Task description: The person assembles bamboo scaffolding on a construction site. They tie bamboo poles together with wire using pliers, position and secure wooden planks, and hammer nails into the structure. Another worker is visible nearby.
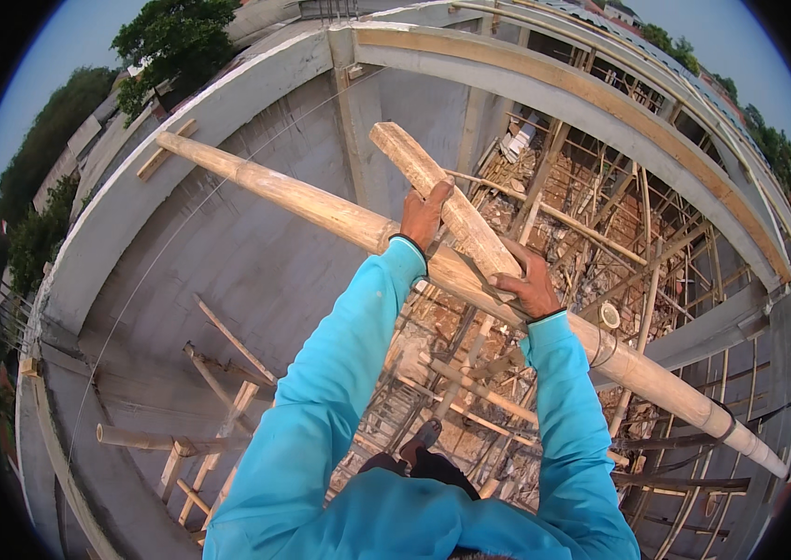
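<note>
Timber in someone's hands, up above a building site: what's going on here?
Someone in turquoise sleeves is holding a short, squared timber, the left hand partway along it and the right hand at its nearer end. A long bamboo pole slants across beneath; whether it touches the timber is unclear. Thinner bamboo poles crisscross below.

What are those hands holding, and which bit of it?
A squared wooden beam: the left hand holds its left side near the middle, the right hand the end nearer the person.
</note>
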Demonstrator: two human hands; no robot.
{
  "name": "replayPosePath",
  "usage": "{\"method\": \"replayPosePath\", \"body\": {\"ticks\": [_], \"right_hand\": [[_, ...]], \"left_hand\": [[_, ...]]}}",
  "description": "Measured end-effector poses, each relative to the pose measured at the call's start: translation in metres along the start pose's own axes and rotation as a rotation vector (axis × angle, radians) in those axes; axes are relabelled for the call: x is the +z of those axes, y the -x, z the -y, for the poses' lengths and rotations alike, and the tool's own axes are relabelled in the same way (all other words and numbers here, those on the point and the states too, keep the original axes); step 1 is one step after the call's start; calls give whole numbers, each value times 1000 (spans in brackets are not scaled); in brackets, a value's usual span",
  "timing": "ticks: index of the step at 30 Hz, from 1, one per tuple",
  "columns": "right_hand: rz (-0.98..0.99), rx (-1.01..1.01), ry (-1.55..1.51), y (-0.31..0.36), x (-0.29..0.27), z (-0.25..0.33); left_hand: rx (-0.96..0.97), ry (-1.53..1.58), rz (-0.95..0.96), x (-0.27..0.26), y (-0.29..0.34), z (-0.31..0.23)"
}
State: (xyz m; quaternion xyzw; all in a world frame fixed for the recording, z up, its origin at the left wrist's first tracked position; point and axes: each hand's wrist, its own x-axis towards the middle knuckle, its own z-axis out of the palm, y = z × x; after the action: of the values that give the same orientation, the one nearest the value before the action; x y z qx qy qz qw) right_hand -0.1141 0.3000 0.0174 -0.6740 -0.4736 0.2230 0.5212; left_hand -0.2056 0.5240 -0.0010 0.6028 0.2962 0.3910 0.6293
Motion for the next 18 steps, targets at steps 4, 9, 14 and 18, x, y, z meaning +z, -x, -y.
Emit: {"method": "replayPosePath", "body": {"ticks": [4,9,14,18], "right_hand": [[63,33,54,-2,-5,-3],[-257,82,-303,3,-5,-28],[-409,21,-587,5,-11,-40],[-373,-44,-437,6,-12,-41]], "left_hand": [[107,-260,136,-21,4,-8],[188,-688,128,-33,18,-8],[337,-1298,286,-39,21,-6],[325,-1375,381,-30,28,-10]]}}
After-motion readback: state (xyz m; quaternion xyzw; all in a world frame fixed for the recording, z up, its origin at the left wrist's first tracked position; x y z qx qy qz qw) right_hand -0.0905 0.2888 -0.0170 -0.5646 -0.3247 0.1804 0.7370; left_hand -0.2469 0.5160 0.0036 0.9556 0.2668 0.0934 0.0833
